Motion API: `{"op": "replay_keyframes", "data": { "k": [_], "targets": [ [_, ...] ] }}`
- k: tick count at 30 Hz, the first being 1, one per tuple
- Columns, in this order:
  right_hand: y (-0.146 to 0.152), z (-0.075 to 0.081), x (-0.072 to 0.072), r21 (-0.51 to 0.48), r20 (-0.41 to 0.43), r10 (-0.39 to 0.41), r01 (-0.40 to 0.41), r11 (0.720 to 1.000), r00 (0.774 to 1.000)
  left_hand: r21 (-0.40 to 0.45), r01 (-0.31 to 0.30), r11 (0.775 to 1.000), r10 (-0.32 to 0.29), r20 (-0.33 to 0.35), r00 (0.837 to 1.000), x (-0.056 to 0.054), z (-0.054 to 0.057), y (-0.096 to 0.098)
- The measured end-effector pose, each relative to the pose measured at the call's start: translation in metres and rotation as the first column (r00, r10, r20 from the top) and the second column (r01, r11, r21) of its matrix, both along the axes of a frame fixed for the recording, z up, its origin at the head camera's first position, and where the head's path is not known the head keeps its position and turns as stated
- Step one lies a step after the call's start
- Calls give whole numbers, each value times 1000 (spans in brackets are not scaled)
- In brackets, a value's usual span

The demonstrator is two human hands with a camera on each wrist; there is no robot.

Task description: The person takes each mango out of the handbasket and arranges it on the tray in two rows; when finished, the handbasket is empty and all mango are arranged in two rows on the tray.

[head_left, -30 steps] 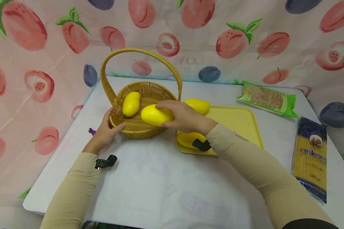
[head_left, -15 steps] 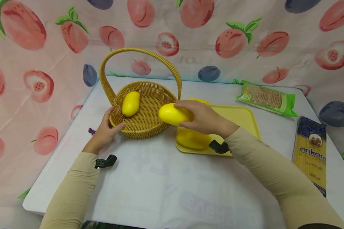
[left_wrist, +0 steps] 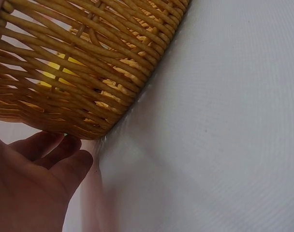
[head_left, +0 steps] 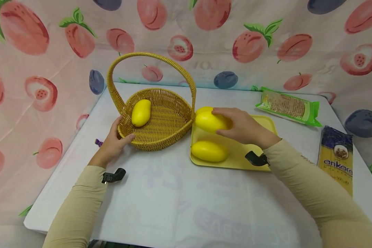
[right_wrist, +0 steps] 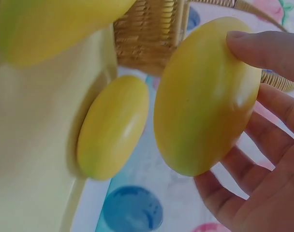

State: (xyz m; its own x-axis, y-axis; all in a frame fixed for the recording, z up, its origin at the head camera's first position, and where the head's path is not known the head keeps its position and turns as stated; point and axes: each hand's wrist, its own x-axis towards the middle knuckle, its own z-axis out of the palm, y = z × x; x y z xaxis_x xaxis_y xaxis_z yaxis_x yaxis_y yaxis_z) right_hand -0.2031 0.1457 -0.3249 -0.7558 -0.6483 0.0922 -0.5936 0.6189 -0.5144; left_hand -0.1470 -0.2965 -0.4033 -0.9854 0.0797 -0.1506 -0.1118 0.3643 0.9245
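- Holding mango (head_left: 212, 122) beside basket (head_left: 161, 146) with right hand (head_left: 243, 125), fingers (right_wrist: 246, 171) curled round it.
- Gripping basket's near-left rim with left hand (head_left: 113, 144).
- Can see second mango (head_left: 141, 113) in basket, third mango (head_left: 209, 151) on tray (head_left: 235, 151), fourth mango (right_wrist: 113, 128) partly hidden, perhaps against tray's far edge.

I can see passing room on the white tabletop (head_left: 173, 196) in front of the round tan wicker basket (head_left: 158, 148) and down into its bare right half. A smooth yellow oval mango (head_left: 141, 113) blocks the left half, the left hand (head_left: 113, 143) the near-left rim, and the arched wicker handle (head_left: 155, 55) the far side. Right of it, the right hand (head_left: 243, 125) and its mango (head_left: 211, 122) obstruct the rectangular yellow plastic tray's (head_left: 237, 153) middle.
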Motion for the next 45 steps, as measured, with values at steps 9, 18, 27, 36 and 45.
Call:
{"op": "replay_keyframes", "data": {
  "k": [9,18,27,36,45],
  "targets": [
    [29,-3,-10,55,36,-84,82,995,996,2,3,1000,-3,14,1000,0,0,-1],
    [55,-6,-22,110,91,-157,146,983,983,12,1,1000,-1,30,1000,0,6,1],
    [75,-15,-31,154,90,-199,184,971,976,14,2,1000,-2,12,1000,-3,-3,-3],
    [89,-21,-41,188,123,-239,214,959,963,19,-1,1000,1,14,1000,-4,-3,-2],
    [102,-29,-51,228,136,-265,230,946,955,20,2,1000,-3,25,1000,-3,0,-1]
  ]
}}
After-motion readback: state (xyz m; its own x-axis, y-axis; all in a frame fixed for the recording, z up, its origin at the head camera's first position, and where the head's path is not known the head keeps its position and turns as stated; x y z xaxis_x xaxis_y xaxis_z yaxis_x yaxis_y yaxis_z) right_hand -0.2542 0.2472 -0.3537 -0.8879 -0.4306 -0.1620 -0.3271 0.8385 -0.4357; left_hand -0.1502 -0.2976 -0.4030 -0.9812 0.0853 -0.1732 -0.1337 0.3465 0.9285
